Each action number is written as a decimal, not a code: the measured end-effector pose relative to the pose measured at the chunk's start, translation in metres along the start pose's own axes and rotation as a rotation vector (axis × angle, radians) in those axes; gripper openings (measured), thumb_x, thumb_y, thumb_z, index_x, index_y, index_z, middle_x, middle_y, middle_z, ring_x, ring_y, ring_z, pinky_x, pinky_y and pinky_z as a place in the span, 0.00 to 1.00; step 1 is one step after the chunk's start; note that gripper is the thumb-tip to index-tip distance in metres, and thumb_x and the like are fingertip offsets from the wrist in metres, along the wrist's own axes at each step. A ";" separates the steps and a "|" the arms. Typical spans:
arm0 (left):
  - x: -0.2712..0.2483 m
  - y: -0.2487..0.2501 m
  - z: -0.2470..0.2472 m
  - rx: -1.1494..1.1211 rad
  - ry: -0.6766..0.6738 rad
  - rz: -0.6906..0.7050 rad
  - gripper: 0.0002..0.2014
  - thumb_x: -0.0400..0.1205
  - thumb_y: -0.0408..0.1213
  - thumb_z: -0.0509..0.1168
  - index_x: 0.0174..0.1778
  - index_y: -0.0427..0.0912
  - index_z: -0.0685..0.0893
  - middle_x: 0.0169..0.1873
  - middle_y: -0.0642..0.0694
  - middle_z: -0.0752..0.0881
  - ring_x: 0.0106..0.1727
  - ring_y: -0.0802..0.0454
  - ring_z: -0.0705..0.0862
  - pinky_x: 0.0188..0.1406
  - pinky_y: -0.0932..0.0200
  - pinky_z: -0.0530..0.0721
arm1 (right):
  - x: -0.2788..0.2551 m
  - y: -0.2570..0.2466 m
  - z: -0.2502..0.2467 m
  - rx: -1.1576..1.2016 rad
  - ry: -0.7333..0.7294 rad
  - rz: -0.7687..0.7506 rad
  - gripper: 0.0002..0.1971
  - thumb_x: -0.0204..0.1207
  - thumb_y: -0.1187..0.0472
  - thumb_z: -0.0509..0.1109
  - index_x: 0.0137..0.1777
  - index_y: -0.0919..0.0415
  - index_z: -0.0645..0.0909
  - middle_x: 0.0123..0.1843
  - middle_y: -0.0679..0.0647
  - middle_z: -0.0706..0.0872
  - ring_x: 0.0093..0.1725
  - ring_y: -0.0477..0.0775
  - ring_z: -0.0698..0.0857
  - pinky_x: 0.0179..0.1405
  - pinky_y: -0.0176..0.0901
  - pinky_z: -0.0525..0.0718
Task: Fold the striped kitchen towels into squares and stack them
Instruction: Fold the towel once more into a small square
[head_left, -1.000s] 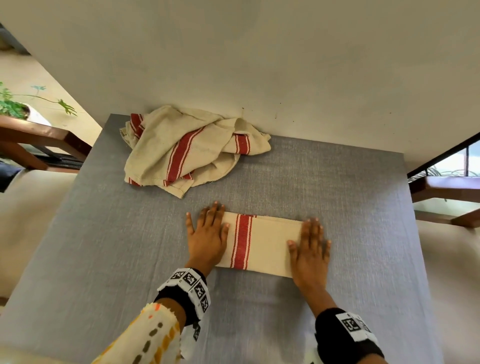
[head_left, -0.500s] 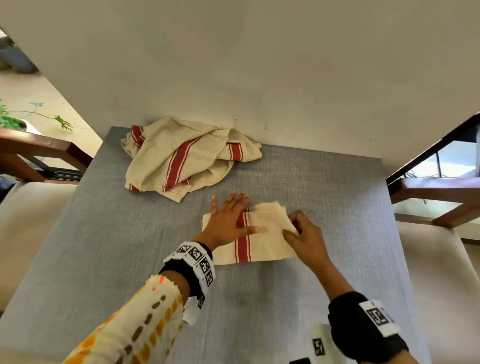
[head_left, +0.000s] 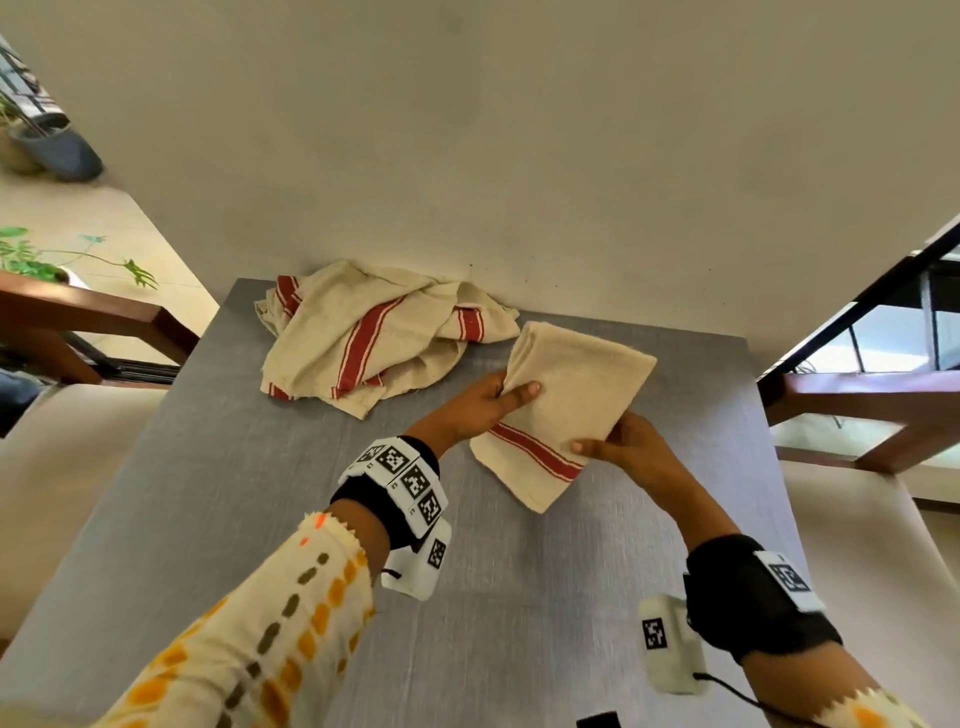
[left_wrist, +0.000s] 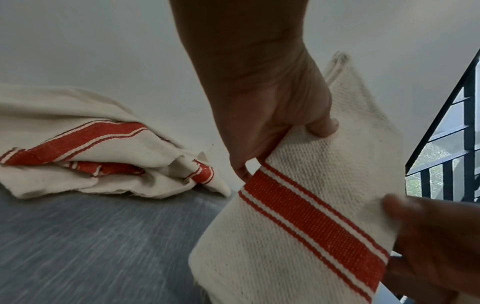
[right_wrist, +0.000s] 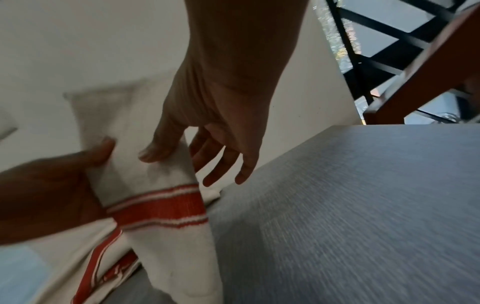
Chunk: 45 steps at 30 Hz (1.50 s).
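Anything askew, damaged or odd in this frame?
Nothing damaged. The folded cream red-striped towel is held tilted above the grey table by left hand and right hand; crumpled cream red-striped towels lie unfolded against the wall.

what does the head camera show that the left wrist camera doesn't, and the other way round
Only the head view shows the whole grey table, both wrist bands, the patterned sleeve, a plant and the wooden chair frames. Only the left wrist view shows the towel's weave up close and the left thumb pressed on its face. Both show the folded towel held off the table by the left hand and right hand, with the crumpled towels behind.
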<state>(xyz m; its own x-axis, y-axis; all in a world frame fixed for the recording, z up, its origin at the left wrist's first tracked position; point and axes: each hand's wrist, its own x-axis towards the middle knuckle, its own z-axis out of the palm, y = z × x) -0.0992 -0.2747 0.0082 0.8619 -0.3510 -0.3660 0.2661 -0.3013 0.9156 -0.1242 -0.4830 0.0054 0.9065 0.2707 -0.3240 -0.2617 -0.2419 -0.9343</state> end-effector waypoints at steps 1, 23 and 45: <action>0.002 0.004 0.000 0.008 -0.006 0.010 0.21 0.83 0.49 0.57 0.71 0.49 0.67 0.66 0.45 0.77 0.70 0.44 0.75 0.70 0.47 0.73 | 0.004 0.000 0.002 -0.030 0.043 0.001 0.18 0.68 0.66 0.74 0.57 0.57 0.75 0.49 0.45 0.84 0.52 0.47 0.84 0.35 0.23 0.83; -0.006 -0.113 0.053 0.772 -0.098 0.381 0.16 0.77 0.38 0.64 0.58 0.49 0.68 0.66 0.48 0.78 0.68 0.51 0.73 0.78 0.62 0.49 | -0.019 0.119 -0.008 -0.625 0.176 -0.203 0.06 0.63 0.55 0.70 0.40 0.49 0.83 0.48 0.46 0.87 0.55 0.54 0.83 0.56 0.60 0.80; 0.028 -0.086 0.077 0.287 0.397 -0.237 0.22 0.84 0.53 0.51 0.55 0.39 0.80 0.47 0.39 0.87 0.49 0.42 0.85 0.49 0.51 0.80 | 0.008 0.120 0.021 -0.560 0.518 0.239 0.18 0.81 0.45 0.56 0.61 0.58 0.72 0.52 0.59 0.85 0.53 0.60 0.81 0.53 0.46 0.61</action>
<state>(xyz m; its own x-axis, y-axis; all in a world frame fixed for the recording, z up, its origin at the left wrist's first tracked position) -0.1310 -0.3272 -0.0938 0.9043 0.1009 -0.4148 0.3921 -0.5806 0.7135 -0.1550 -0.4902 -0.1121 0.9213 -0.2820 -0.2676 -0.3881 -0.7080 -0.5900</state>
